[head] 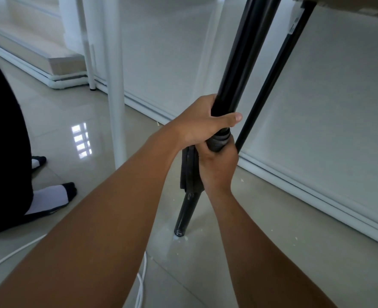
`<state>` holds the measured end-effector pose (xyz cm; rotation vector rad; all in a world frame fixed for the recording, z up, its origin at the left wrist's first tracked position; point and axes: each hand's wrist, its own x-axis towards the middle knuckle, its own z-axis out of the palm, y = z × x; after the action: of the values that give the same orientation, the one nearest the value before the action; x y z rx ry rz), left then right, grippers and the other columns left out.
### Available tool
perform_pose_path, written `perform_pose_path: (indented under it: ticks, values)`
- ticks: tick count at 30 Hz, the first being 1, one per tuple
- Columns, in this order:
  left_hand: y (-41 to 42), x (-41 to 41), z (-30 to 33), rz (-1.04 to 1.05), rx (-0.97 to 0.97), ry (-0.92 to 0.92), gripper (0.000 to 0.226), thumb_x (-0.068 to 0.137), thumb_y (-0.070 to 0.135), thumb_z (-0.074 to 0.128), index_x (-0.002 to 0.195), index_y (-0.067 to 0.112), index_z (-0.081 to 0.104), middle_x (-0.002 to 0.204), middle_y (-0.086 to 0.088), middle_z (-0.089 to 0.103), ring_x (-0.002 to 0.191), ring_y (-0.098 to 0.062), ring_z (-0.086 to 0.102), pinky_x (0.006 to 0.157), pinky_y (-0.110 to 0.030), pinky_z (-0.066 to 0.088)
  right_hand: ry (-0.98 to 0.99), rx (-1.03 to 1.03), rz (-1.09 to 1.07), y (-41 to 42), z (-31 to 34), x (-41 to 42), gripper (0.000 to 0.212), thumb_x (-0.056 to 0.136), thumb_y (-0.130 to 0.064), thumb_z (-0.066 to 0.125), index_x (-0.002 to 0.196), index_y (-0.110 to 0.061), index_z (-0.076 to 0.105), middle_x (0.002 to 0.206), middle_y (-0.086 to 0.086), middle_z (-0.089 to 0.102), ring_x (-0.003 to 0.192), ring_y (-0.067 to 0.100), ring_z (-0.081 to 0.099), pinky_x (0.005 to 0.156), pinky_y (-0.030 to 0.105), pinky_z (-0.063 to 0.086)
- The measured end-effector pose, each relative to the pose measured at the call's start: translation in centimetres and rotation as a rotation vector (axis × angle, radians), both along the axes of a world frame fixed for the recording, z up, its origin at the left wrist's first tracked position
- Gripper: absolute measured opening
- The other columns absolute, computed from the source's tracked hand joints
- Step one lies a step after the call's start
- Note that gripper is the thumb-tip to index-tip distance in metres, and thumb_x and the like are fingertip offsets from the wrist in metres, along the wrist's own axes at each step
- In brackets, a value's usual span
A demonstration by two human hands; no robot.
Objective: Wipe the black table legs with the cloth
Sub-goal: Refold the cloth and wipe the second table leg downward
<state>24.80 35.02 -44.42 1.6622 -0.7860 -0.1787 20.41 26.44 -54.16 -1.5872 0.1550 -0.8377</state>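
Both forearms reach up from the frame's bottom. Left hand (197, 123) grips the thick black table leg (239, 58) at centre; right hand (219, 163), just below, clamps the dark grey cloth (219, 142) round it. Thinner black leg (270, 78) stands right.

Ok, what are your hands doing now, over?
Left hand gripping the black leg bare. Right hand just below, holding the cloth around it. Second black leg behind, untouched. Nothing in the way.

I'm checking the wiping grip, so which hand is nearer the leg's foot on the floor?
Right. The right hand grips the cloth lower on the black leg; the left hand grips just above it.
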Motion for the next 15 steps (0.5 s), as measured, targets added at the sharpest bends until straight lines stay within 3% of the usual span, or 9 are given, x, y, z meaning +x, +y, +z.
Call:
perform_pose_path:
  ticks: [8, 11, 13, 15]
  values:
    - [-0.1, 0.3, -0.9, 0.006, 0.044, -0.002, 0.030, 0.087, 0.039, 0.074, 0.110, 0.023, 0.066, 0.101, 0.004, 0.076, 0.099, -0.007, 0.072, 0.091, -0.028, 0.054, 0.147, 0.096, -0.020, 0.8, -5.1, -0.5, 0.034, 0.073, -0.022, 0.078, 0.105, -0.015, 0.067, 0.088, 0.001, 0.076, 0.081, 0.020, 0.075, 0.076, 0.045, 0.063]
    - [-0.2, 0.2, -1.3, 0.019, 0.060, -0.027, 0.029, 0.088, 0.039, 0.073, 0.111, 0.027, 0.064, 0.102, 0.011, 0.071, 0.098, -0.003, 0.069, 0.087, -0.024, 0.051, 0.235, 0.109, -0.017, 0.9, -7.2, -1.1, 0.029, 0.076, -0.015, 0.081, 0.100, -0.022, 0.068, 0.083, -0.011, 0.076, 0.076, 0.008, 0.074, 0.069, 0.032, 0.060]
    - [-0.2, 0.2, -1.7, 0.027, 0.047, -0.042, 0.024, 0.089, 0.037, 0.072, 0.109, 0.026, 0.064, 0.097, 0.013, 0.071, 0.091, 0.001, 0.068, 0.083, -0.020, 0.050, 0.187, 0.090, -0.045, 1.0, -6.5, -1.0, 0.029, 0.076, -0.017, 0.083, 0.096, -0.028, 0.066, 0.081, -0.023, 0.074, 0.073, -0.003, 0.072, 0.064, 0.015, 0.055]
    - [-0.2, 0.2, -2.0, 0.035, 0.031, -0.049, 0.023, 0.089, 0.036, 0.072, 0.108, 0.026, 0.065, 0.097, 0.012, 0.072, 0.090, 0.003, 0.069, 0.082, -0.019, 0.051, 0.080, 0.086, -0.081, 1.0, -4.5, -0.4, 0.029, 0.075, -0.024, 0.083, 0.097, -0.029, 0.065, 0.087, -0.022, 0.074, 0.079, -0.004, 0.073, 0.066, 0.009, 0.054]
